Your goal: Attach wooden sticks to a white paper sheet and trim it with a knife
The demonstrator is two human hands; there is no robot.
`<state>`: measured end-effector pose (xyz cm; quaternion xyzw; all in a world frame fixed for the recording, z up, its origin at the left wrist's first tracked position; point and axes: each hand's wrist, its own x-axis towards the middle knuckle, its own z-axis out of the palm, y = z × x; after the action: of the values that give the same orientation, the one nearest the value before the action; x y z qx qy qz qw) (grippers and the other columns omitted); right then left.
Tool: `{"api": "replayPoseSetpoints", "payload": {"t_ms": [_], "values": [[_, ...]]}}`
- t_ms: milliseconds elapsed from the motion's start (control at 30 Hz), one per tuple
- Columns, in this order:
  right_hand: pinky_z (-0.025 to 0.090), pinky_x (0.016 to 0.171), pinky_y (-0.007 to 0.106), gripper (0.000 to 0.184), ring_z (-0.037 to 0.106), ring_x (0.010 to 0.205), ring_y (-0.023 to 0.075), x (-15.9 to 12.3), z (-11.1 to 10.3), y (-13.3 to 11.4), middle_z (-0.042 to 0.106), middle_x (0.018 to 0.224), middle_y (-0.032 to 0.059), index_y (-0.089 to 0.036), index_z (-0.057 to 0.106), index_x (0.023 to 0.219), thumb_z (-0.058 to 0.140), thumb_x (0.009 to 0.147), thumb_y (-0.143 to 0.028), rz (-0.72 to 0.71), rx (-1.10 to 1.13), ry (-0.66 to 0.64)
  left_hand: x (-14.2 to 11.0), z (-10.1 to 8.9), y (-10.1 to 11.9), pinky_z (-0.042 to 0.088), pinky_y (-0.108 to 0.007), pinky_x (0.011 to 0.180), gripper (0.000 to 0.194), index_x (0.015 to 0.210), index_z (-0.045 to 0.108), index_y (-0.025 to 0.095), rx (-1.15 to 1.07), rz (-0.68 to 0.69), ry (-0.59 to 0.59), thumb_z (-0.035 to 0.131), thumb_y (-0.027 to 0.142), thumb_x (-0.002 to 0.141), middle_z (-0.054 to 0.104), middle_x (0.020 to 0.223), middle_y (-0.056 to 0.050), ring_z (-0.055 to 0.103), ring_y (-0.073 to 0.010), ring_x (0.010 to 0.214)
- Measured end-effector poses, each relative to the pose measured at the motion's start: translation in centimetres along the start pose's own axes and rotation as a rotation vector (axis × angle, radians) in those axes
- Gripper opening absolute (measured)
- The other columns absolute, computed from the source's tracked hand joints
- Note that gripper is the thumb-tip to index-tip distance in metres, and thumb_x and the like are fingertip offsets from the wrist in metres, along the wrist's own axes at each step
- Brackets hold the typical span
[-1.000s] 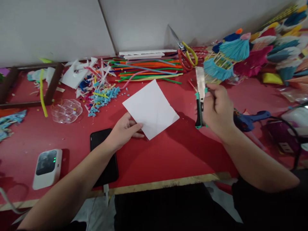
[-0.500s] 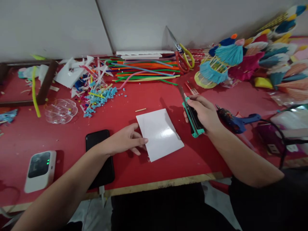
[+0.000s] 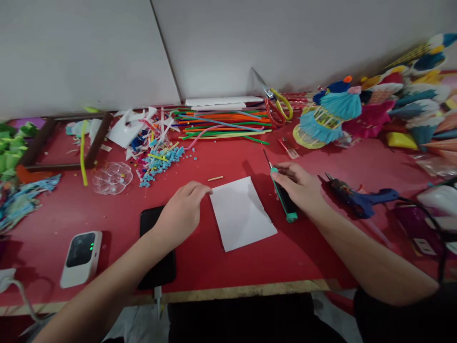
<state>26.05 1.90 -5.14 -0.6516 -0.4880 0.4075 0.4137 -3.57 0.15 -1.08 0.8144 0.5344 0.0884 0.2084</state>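
Observation:
A white sheet of paper lies flat on the red table. My left hand rests with curled fingers at the sheet's left edge, beside a black phone. My right hand grips a green and black utility knife just right of the sheet. The knife lies low against the table with its blade pointing away from me.
A blue glue gun lies right of the knife. Coloured sticks, scissors and foam scraps sit at the back. Paper fans crowd the back right. A white device sits at the front left.
My right hand brought the knife down from mid-air to the table beside the paper. The paper was turned from a diamond position to lie flat and squarer. My left hand shifted to its left edge.

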Motion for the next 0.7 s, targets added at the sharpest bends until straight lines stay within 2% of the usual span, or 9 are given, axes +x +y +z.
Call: {"api": "replayPoseSetpoints", "payload": {"t_ms": [67, 133, 200, 300, 400, 500, 600, 667, 700], "values": [[0.051, 0.059, 0.034, 0.043, 0.062, 0.064, 0.0174, 0.1, -0.2, 0.3, 0.063, 0.083, 0.0014, -0.025, 0.060, 0.100, 0.072, 0.073, -0.056, -0.095, -0.152, 0.047, 0.6, 0.6, -0.1, 0.043, -0.050, 0.108, 0.032, 0.119, 0.061, 0.020, 0.033, 0.132, 0.055, 0.040, 0.016, 0.095, 0.058, 0.137, -0.012, 0.053, -0.0280, 0.129], [0.052, 0.066, 0.037, 0.038, 0.062, 0.070, 0.0205, 0.2, -0.3, 0.5, 0.064, 0.083, 0.0039, -0.024, 0.060, 0.100, 0.070, 0.076, -0.051, -0.213, -0.386, 0.097, 1.1, 1.7, -0.3, 0.036, -0.055, 0.115, 0.033, 0.127, 0.059, 0.020, 0.087, 0.336, 0.098, 0.049, 0.031, 0.098, 0.051, 0.148, -0.013, 0.042, -0.0325, 0.140], [0.051, 0.068, 0.040, 0.032, 0.063, 0.074, 0.0242, 0.1, -0.3, 0.5, 0.066, 0.086, 0.0072, -0.023, 0.061, 0.100, 0.066, 0.079, -0.047, -0.300, -0.591, 0.124, 1.5, 2.8, -0.6, 0.033, -0.061, 0.116, 0.046, 0.133, 0.057, 0.022, 0.124, 0.500, 0.080, 0.056, 0.047, 0.095, 0.048, 0.152, -0.013, 0.037, -0.0364, 0.144], [0.050, 0.070, 0.041, 0.025, 0.066, 0.083, 0.0282, 0.1, -0.2, -0.2, 0.069, 0.096, 0.0107, -0.022, 0.063, 0.098, 0.062, 0.083, -0.042, -0.347, -0.708, 0.114, 1.7, 3.8, -1.0, 0.036, -0.061, 0.115, 0.052, 0.134, 0.057, 0.023, 0.075, 0.591, 0.069, 0.058, 0.053, 0.092, 0.052, 0.149, -0.013, 0.040, -0.0363, 0.143], [0.051, 0.077, 0.041, 0.020, 0.066, 0.092, 0.0284, 1.4, -0.2, -2.4, 0.070, 0.101, 0.0113, -0.021, 0.066, 0.097, 0.061, 0.086, -0.036, -0.395, -0.803, 0.086, 1.6, 3.9, -1.2, 0.044, -0.055, 0.111, 0.046, 0.131, 0.058, 0.020, 0.006, 0.612, 0.110, 0.057, 0.048, 0.095, 0.058, 0.143, -0.013, 0.049, -0.0316, 0.137], [0.051, 0.082, 0.039, 0.015, 0.067, 0.091, 0.0250, 5.2, -0.3, -5.8, 0.072, 0.099, 0.0087, -0.021, 0.067, 0.100, 0.057, 0.091, -0.028, -0.414, -0.897, 0.067, 1.4, 3.9, -1.3, 0.050, -0.050, 0.107, 0.037, 0.127, 0.058, 0.019, -0.019, 0.617, 0.154, 0.057, 0.039, 0.096, 0.064, 0.135, -0.012, 0.053, -0.0289, 0.133], [0.048, 0.094, 0.044, 0.024, 0.064, 0.106, 0.0280, 10.9, -0.6, -9.3, 0.070, 0.110, 0.0132, -0.018, 0.066, 0.110, 0.046, 0.097, -0.019, -0.375, -1.019, 0.113, 1.4, 4.0, -1.3, 0.054, -0.048, 0.100, 0.029, 0.120, 0.060, 0.018, -0.055, 0.604, 0.207, 0.058, 0.033, 0.096, 0.069, 0.124, -0.012, 0.060, -0.0285, 0.124], [0.048, 0.097, 0.047, 0.026, 0.062, 0.111, 0.0278, 14.7, -0.7, -11.1, 0.066, 0.117, 0.0161, -0.013, 0.064, 0.117, 0.048, 0.099, -0.022, -0.304, -1.103, 0.140, 1.4, 4.0, -1.2, 0.056, -0.046, 0.096, 0.022, 0.114, 0.061, 0.018, -0.081, 0.597, 0.242, 0.058, 0.030, 0.095, 0.072, 0.114, -0.011, 0.064, -0.0275, 0.115], [0.050, 0.095, 0.047, 0.029, 0.062, 0.110, 0.0257, 16.5, -0.7, -11.8, 0.064, 0.121, 0.0144, -0.013, 0.062, 0.121, 0.054, 0.098, -0.029, -0.259, -1.140, 0.146, 1.5, 3.9, -1.2, 0.057, -0.045, 0.094, 0.019, 0.110, 0.062, 0.018, -0.093, 0.599, 0.255, 0.058, 0.028, 0.095, 0.073, 0.108, -0.010, 0.065, -0.0264, 0.111]]}}
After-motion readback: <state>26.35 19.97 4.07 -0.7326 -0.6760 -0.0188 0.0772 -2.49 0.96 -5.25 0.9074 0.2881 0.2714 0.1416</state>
